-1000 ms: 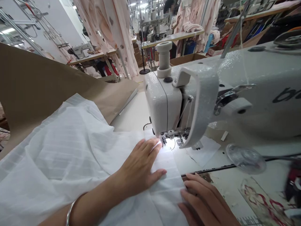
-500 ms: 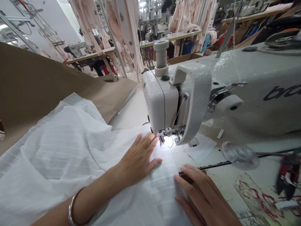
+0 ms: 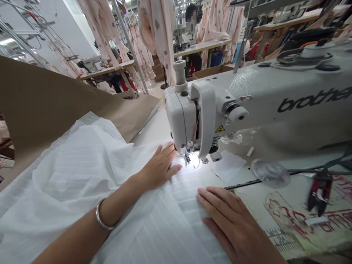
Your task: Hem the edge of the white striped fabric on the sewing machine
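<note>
A sheer white fabric with woven stripes (image 3: 74,161) covers the left of the sewing table and runs under the presser foot (image 3: 187,158) of a white sewing machine (image 3: 181,113). My left hand (image 3: 158,165) lies flat on the fabric just left of the foot, thumb spread from the fingers, a silver bangle (image 3: 99,216) on its wrist. Nearer to me, my right hand (image 3: 231,216) rests with its fingertips on the fabric's right edge, fingers stretched out and thumb apart. Light from the machine brightens the cloth around the needle.
Brown paper (image 3: 55,95) rises behind the fabric at left. Right of the needle lie a white scrap (image 3: 229,165), a clear plastic disc (image 3: 271,172) and red-handled thread snips (image 3: 320,192). Beyond hang pink printed garments (image 3: 159,33); a person sits behind another machine.
The view has shifted, showing more of the machine's arm. My right hand lies flatter on the fabric's edge; my left hand stays flat beside the presser foot.
</note>
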`<state>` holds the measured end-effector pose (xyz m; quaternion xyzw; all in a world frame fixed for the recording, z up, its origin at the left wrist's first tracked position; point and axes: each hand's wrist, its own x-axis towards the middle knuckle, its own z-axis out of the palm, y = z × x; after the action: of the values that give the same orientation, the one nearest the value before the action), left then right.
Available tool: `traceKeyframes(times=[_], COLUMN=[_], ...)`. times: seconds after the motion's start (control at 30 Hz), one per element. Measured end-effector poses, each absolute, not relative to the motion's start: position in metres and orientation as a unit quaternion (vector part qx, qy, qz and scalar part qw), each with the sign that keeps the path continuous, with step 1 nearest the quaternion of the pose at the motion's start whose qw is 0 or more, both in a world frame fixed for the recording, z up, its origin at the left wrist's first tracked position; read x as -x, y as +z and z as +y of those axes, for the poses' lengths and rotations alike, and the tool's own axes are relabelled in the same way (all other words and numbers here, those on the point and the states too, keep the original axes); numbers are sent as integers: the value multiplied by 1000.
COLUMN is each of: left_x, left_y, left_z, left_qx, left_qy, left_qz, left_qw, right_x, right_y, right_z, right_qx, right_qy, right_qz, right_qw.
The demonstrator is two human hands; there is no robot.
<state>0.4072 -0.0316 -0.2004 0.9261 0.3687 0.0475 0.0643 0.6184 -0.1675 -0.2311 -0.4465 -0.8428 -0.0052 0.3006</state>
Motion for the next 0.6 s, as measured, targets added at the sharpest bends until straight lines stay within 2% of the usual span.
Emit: traceKeyframes(times=[0.17,0.3,0.47,0.6], left_x=[-408,-396,-355,-340], left_y=[-199,-178,-152,-163], left_z=[-26,-46,-103,-130], left_qx=[-927,-911,-852,-848], left_qy=[40,68,20,29], left_qz=[370,405,509,508], left_qw=[50,34,124,145], right_x=[-615,-629,-673,-682], right_y=[-235,-229,-231,-238], right_z=[-169,-183,-226,-247], right_qx=[450,448,545,568], right_qy=[1,30,57,53], right_qz=[-847,-845,-755,-730], right_qw=[285,292,360,377])
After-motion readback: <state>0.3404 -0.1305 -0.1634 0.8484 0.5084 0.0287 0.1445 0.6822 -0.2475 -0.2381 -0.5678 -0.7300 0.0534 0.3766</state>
